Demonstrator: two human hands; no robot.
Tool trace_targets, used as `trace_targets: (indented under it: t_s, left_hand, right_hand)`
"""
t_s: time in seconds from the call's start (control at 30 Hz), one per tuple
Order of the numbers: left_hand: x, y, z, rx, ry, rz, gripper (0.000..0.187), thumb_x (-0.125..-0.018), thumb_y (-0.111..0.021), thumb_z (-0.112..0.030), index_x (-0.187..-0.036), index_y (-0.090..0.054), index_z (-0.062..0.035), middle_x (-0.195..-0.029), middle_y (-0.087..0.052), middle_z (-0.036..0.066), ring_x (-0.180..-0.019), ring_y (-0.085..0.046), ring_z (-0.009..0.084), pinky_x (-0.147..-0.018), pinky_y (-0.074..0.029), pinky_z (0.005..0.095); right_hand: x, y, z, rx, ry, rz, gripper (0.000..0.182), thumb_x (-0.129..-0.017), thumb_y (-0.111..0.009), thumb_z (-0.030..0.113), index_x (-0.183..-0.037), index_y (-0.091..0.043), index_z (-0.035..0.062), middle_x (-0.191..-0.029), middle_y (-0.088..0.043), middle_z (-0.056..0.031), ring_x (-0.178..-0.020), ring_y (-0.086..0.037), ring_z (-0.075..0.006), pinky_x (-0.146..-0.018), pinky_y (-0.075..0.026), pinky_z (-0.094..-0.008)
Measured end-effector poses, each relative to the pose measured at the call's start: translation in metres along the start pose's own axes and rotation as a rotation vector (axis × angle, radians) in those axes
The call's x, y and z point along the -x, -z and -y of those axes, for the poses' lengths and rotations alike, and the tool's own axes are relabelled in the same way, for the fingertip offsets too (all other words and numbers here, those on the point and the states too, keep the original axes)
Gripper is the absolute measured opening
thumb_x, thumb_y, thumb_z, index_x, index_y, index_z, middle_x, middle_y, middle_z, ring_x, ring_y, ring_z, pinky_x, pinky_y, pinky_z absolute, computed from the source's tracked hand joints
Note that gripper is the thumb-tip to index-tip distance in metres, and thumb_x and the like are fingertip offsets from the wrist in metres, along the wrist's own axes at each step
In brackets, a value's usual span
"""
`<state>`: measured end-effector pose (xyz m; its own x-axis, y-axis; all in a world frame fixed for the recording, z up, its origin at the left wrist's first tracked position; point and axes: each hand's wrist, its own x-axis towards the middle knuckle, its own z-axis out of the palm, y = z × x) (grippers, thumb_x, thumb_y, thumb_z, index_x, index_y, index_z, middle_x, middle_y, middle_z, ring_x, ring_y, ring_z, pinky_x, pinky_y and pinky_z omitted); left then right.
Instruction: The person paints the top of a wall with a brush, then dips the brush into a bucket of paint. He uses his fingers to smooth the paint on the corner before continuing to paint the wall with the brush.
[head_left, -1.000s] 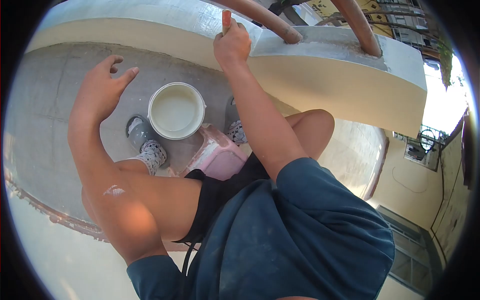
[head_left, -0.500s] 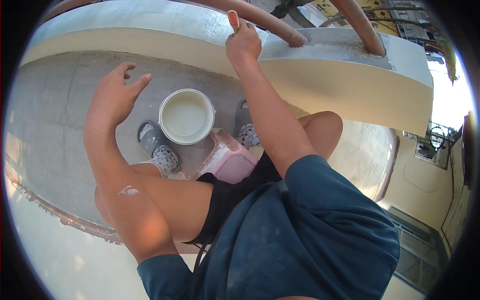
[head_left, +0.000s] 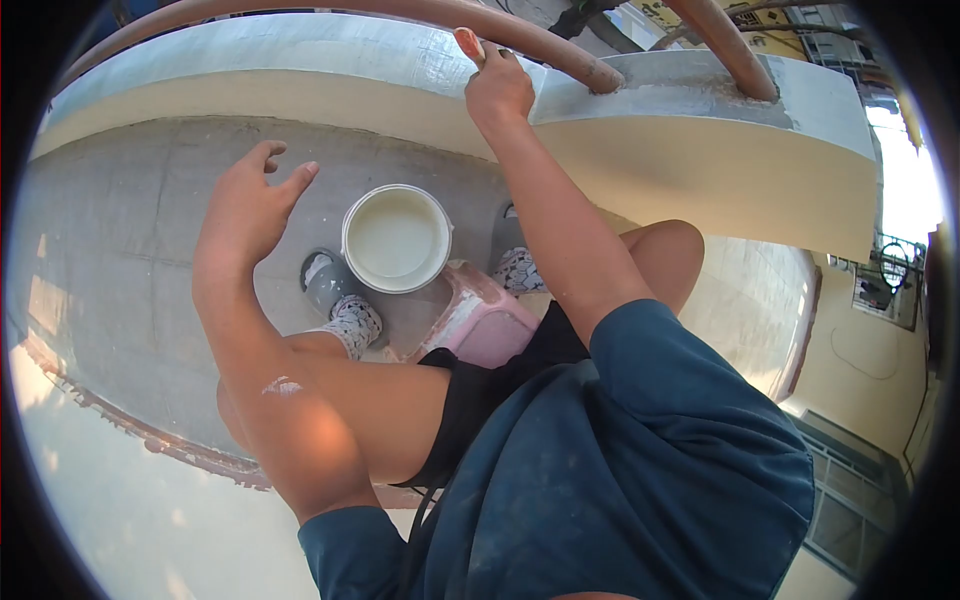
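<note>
My right hand (head_left: 500, 90) is closed around the handle of a paintbrush (head_left: 468, 44), over the top of the low curved wall (head_left: 390, 58). The reddish handle end sticks up out of my fist, and the bristles are hidden behind the hand. In the air to the left of the bucket, my left hand (head_left: 245, 205) is empty with fingers apart and slightly curled. A round white bucket (head_left: 350, 265) of pale, whitish liquid stands on the floor between my feet. The wall top near my right hand looks pale and glossy.
Brown railing pipes (head_left: 560, 62) run above the wall top and join it at the right. Beneath me is a pink plastic stool (head_left: 495, 335), smeared with white. My grey clogs (head_left: 325, 285) flank the bucket on the grey floor (head_left: 120, 250).
The view has shifted slightly, so the bucket, stool and both arms appear farther right. My right hand keeps the paintbrush at the wall top, its handle tilted more. My left hand stays raised.
</note>
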<state>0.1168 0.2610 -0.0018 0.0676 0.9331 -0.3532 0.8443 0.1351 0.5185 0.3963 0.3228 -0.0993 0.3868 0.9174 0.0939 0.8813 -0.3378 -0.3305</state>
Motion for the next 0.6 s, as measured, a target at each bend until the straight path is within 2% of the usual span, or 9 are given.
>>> trace_targets:
  t_s: [0.17,0.23,0.27,0.37,0.5,0.6]
  left_hand:
    - [0.002,0.001,0.001,-0.002,0.015,-0.011,0.06,-0.084,-0.063,-0.04,-0.128,-0.052,-0.0015,-0.121,-0.058,0.024,-0.106,-0.06,0.0329,-0.088,-0.047,0.038]
    - [0.006,0.003,-0.006,0.007,0.045,0.018,0.059,-0.084,-0.061,-0.038,-0.129,-0.052,-0.0012,-0.123,-0.057,0.024,-0.112,-0.058,0.0347,-0.094,-0.045,0.0407]
    - [0.006,0.004,-0.005,0.0,0.05,0.013,0.059,-0.084,-0.061,-0.038,-0.129,-0.052,-0.0012,-0.123,-0.057,0.024,-0.112,-0.058,0.0347,-0.094,-0.045,0.0407]
    - [0.003,0.001,-0.006,0.002,0.034,0.004,0.059,-0.084,-0.063,-0.04,-0.128,-0.052,-0.0019,-0.121,-0.059,0.023,-0.108,-0.059,0.0342,-0.089,-0.047,0.0394]
    - [0.004,0.003,-0.01,-0.006,0.018,0.014,0.058,-0.084,-0.062,-0.038,-0.128,-0.052,-0.0014,-0.122,-0.058,0.024,-0.11,-0.058,0.0345,-0.092,-0.046,0.0402]
    - [0.003,0.001,-0.01,0.0,0.017,0.029,0.058,-0.084,-0.062,-0.037,-0.129,-0.052,-0.0008,-0.123,-0.057,0.024,-0.112,-0.058,0.0351,-0.094,-0.045,0.0412]
  right_hand:
    - [-0.003,0.001,-0.025,0.103,-0.019,-0.03,0.042,-0.086,-0.051,0.009,-0.126,-0.056,0.0207,-0.118,-0.06,-0.0104,-0.103,-0.061,-0.0326,-0.087,-0.05,-0.0437]
    - [-0.008,-0.008,-0.034,0.191,-0.034,-0.046,0.03,-0.089,-0.048,0.013,-0.117,-0.06,0.0175,-0.109,-0.06,-0.0136,-0.095,-0.063,-0.0339,-0.078,-0.053,-0.0438]
    - [-0.01,-0.012,-0.032,0.198,-0.044,0.003,0.029,-0.091,-0.047,0.014,-0.117,-0.06,0.0182,-0.109,-0.061,-0.0144,-0.096,-0.063,-0.0341,-0.078,-0.053,-0.0436]
    - [-0.012,-0.032,-0.018,0.195,-0.001,0.051,0.03,-0.091,-0.046,0.014,-0.118,-0.059,0.0187,-0.108,-0.062,-0.015,-0.096,-0.062,-0.034,-0.079,-0.052,-0.0433]
    - [0.0,-0.023,0.007,0.056,0.075,-0.003,0.029,-0.09,-0.047,0.013,-0.116,-0.059,0.0171,-0.103,-0.063,-0.0147,-0.095,-0.062,-0.0343,-0.079,-0.052,-0.0434]
    - [0.002,-0.013,-0.004,0.104,0.062,-0.044,0.028,-0.09,-0.048,0.013,-0.115,-0.06,0.0169,-0.102,-0.063,-0.0139,-0.094,-0.063,-0.0339,-0.078,-0.053,-0.0426]
